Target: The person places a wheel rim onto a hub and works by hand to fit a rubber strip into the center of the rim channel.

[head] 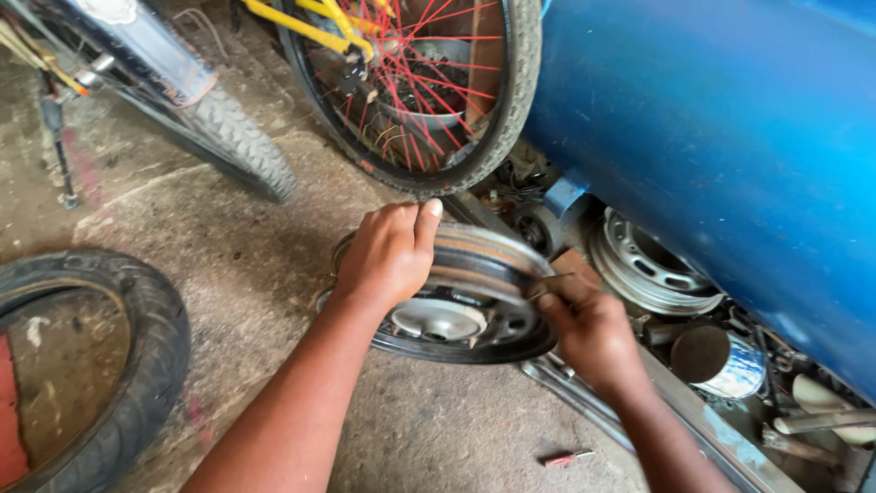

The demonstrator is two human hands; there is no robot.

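The left hand (388, 256) has its fingers curled together over the top edge of a small black wheel rim (465, 306) lying on the concrete floor (274, 274). The right hand (589, 329) grips the rim's right side — fingers closed on it. Beyond stand a red-spoked bicycle wheel (429, 82) and a blue drum (730, 155).

A small black wheel rim (465, 310) is lying tilted on the concrete floor, its near edge resting down and its far edge lifting toward the bicycle wheel behind. Its worn outer band is showing rust and grey streaks, while a pale, rounded hub cap is sitting at the centre, ringed by dark bolt holes.
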